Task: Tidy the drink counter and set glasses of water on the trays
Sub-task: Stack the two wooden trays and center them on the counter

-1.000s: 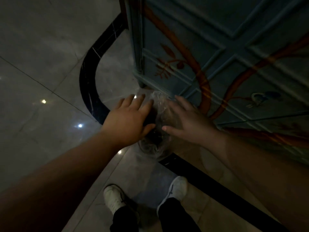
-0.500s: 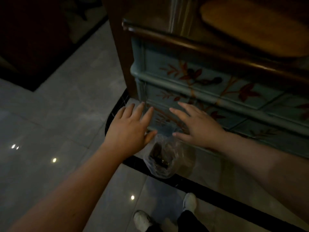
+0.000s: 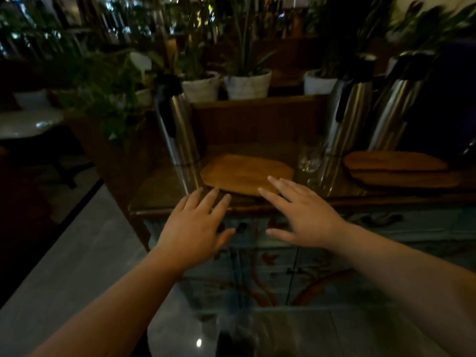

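Both hands raised from floor bag, open, empty, over counter edge (image 3: pixel 231 210); flask (image 3: pixel 177 124) beside tray (image 3: pixel 244 173).

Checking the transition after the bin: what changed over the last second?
The view swung up from the floor bin to the counter top. The left hand and right hand rose from over the bag-lined bin to the counter's front edge, near the wooden tray. Nothing was taken hold of. Unchanged: both hands open, empty, fingers spread.
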